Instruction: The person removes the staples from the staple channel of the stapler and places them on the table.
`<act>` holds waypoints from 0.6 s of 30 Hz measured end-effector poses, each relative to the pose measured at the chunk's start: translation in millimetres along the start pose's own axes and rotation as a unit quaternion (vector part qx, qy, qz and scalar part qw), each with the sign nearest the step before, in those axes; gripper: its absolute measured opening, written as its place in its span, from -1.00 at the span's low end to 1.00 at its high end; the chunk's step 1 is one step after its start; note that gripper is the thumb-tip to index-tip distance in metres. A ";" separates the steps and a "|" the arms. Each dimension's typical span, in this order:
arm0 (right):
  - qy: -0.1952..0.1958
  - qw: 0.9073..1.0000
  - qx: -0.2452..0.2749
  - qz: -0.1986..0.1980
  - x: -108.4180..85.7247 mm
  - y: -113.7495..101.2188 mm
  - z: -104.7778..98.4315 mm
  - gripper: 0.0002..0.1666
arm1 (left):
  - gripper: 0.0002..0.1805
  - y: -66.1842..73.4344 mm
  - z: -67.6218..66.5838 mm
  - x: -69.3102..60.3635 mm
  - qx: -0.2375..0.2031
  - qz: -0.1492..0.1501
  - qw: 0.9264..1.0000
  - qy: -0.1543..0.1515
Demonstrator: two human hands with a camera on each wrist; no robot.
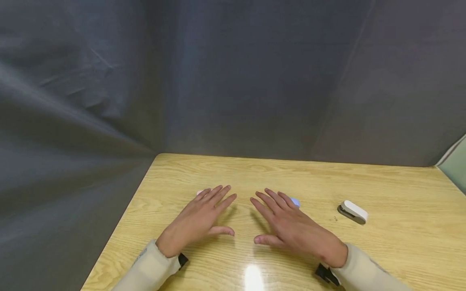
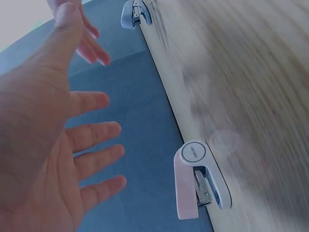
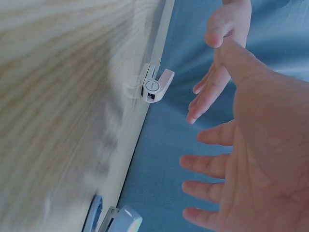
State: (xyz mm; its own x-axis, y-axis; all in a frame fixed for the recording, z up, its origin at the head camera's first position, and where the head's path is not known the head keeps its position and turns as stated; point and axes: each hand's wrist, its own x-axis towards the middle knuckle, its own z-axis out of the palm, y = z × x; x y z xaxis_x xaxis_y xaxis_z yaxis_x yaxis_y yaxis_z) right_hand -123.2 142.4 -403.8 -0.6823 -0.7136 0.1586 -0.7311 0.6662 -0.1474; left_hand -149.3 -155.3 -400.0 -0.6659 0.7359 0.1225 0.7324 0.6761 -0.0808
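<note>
1. A dark cloth (image 1: 255, 81) is the largest thing, hanging behind the table and down its side, from 9 o'clock round past 12; the clock is centred on the gap between the hands, with 12 at the table's far edge.
2. The wooden table (image 1: 400, 250) spreads below it, pale yellow and grained, with a bright reflection at 6 o'clock.
3. Two off-white sleeves (image 1: 151, 264) enter from 8 and 4 o'clock.
4. The right hand (image 1: 291, 222), at 3 o'clock, is wide: palm down over the table, fingers straight and spread, thumb out towards 9.
5. The left hand (image 1: 198, 220), at 9 o'clock, is just as wide, palm down, fingers spread, thumb out towards 3. The hands are apart, and their shadows fall on the wood.
6. A white stapler (image 1: 352, 212) with a dark base lies near 3 o'clock, beyond the right hand.
7. A pink stapler (image 2: 186, 188) sits at 10 o'clock, mostly hidden from the head camera by the left hand's fingers; the left wrist view shows its pink arm angled away from a white base at a round, lettered pivot.
8. A blue stapler (image 3: 124, 221) sits at 2 o'clock, partly behind the right hand's fingers in the head view.
9. Small black pieces (image 1: 183, 260) show at both cuffs.
</note>
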 end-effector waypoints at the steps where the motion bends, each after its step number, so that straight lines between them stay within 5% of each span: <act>1: 0.000 1.000 0.000 -0.002 1.9 0.0 -0.1 0.07 | -0.01 -1.4 0.4 0.1 -0.001 -0.003 1.000 0.000; 18: -0.002 1.000 0.007 -0.028 31.3 -0.2 8.7 0.03 | -0.12 -29.0 1.8 -7.2 -0.043 -0.072 0.996 -0.006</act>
State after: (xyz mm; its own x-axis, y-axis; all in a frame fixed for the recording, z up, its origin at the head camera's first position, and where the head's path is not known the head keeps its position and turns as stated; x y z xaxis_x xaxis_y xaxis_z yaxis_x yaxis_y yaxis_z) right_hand -144.3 118.1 -407.3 -0.6398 -0.7509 0.1638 -0.7685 0.6217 -0.1516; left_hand -166.1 -180.1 -400.3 -0.7655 0.6330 0.1151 0.6391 0.7688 0.0226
